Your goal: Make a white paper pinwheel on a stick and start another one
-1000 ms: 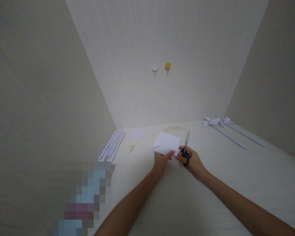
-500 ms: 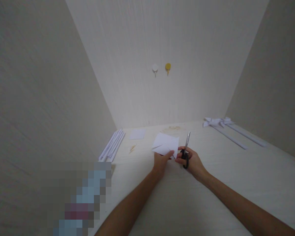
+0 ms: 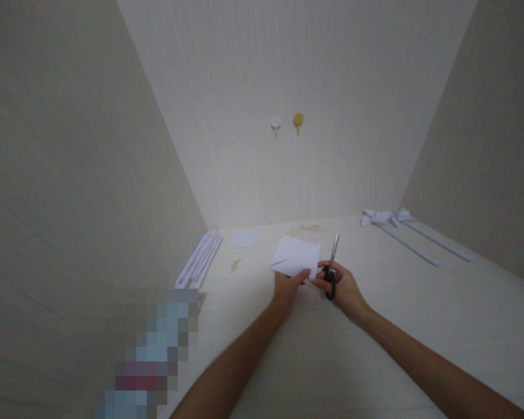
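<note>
Two hands: mine, meeting over a pale table (image 3: 375, 361) boxed in by cream walls on the left, right and far sides.
Table: it runs from the near edge to the far wall, light wood grain, bare in front of my forearms.
Long strips: white paper strips (image 3: 199, 257) lie bundled along the left wall; two more with a paper bow (image 3: 386, 216) lie at the far right.
Sheet: the white paper sheet (image 3: 296, 255) sits mid-table, just beyond my fingers, its near edge lifted.
Left hand: my left hand (image 3: 287, 288) pinches the sheet's near edge, thumb and fingers closed on it.
Right hand: my right hand (image 3: 341, 286) is clamped through the black handles of the scissors (image 3: 331, 265), blades together and pointing away, just right of the sheet.
Small square: a white paper square (image 3: 244, 238) lies far left.
Hooks: a white hook (image 3: 275, 123) and a yellow hook (image 3: 297, 120) hang on the far wall.
</note>
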Available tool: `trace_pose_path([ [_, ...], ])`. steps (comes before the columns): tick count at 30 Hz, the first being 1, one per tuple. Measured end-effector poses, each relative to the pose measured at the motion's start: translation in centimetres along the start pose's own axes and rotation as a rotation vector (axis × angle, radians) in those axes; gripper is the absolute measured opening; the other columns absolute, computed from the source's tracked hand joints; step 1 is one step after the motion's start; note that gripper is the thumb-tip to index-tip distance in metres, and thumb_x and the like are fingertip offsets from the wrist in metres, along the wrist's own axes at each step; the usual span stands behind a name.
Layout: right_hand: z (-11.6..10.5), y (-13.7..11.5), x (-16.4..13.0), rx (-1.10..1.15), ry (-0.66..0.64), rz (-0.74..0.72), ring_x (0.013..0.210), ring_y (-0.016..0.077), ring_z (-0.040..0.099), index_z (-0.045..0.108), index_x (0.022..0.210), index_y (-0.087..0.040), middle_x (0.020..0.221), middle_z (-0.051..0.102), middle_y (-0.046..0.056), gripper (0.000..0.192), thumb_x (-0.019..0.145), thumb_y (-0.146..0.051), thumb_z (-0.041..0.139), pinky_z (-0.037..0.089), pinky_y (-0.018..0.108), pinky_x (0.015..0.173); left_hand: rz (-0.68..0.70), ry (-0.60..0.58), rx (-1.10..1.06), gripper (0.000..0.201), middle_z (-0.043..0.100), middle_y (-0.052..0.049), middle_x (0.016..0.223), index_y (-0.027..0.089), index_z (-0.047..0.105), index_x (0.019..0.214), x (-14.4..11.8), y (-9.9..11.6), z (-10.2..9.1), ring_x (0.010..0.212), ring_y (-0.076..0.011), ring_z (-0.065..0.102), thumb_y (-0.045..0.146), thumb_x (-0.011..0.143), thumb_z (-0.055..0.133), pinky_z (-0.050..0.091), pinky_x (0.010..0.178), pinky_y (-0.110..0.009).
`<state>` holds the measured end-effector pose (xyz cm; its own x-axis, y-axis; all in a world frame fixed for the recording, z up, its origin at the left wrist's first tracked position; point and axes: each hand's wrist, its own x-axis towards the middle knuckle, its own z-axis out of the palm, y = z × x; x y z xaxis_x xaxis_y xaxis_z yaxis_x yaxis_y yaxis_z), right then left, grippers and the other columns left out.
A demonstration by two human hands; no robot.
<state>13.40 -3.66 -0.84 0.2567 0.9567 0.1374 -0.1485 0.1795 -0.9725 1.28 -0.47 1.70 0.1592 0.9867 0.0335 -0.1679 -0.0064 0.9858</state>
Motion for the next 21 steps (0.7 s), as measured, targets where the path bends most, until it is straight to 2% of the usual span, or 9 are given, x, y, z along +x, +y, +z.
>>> trace_pose_path([
  [21,0.14,0.08,-0.15,0.016,0.027,0.008,0.043,0.0058,0.044,0.051,0.083,-0.019,0.057,0.054,-0.006,0.045,0.046,-0.027,0.076,0.033,0.016,0.037,0.005,-0.042,0.048,0.019,0.063,-0.004,0.058,0.012,0.063,0.061,-0.04,0.14,-0.12,0.052,-0.0136,0.054,0.026,0.049,0.069,0.041,0.045,-0.023],
])
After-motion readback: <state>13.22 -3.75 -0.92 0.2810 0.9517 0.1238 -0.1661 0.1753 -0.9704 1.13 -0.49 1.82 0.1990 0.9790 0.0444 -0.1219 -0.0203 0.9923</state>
